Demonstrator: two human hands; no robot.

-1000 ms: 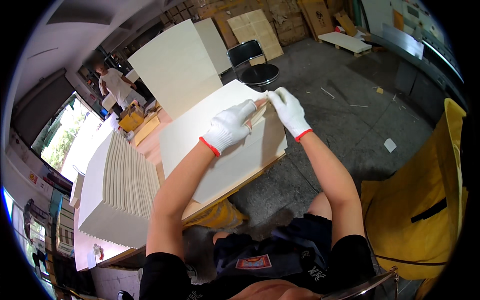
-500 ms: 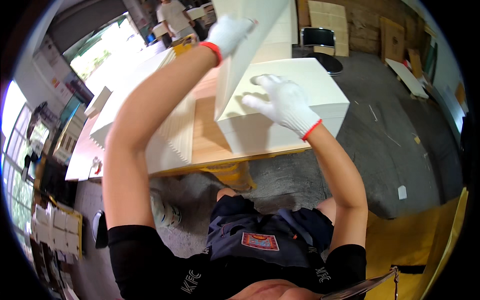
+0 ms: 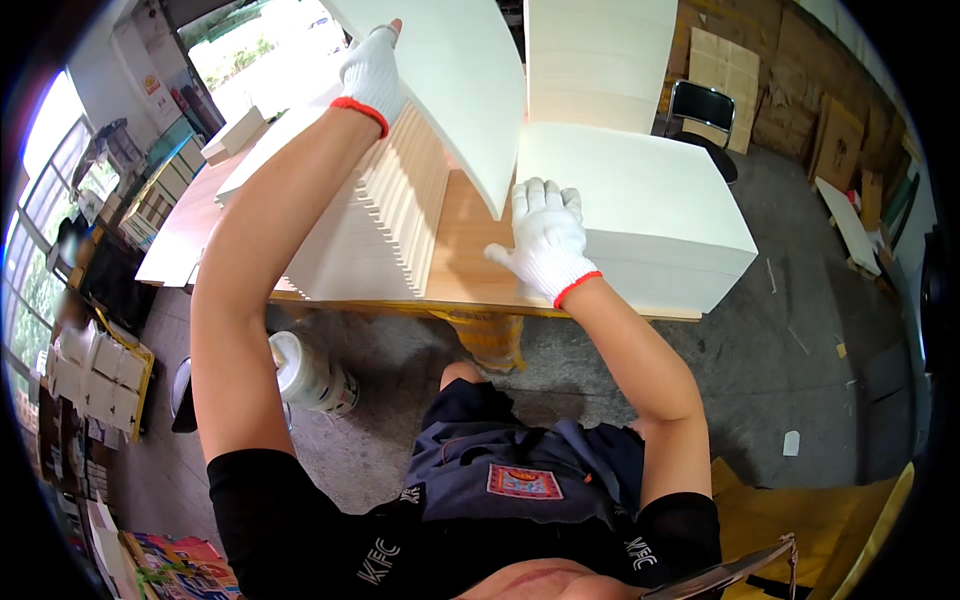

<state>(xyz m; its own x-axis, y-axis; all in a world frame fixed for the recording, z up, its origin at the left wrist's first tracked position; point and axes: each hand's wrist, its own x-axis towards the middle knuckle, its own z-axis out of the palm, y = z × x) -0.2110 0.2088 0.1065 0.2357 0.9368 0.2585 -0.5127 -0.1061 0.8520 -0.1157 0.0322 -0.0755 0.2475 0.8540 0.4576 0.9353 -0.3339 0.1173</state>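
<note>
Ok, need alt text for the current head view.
Gloved left hand holds up a curved white sheet over a table; gloved right hand, open, is at the left end of a white stack. A stepped white pile stands left, a bucket on the floor.

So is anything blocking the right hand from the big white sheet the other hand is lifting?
Nothing visible does. The right hand is close beside the lower corner of the white sheet held up by the left hand. Whether they touch is hard to tell.
</note>
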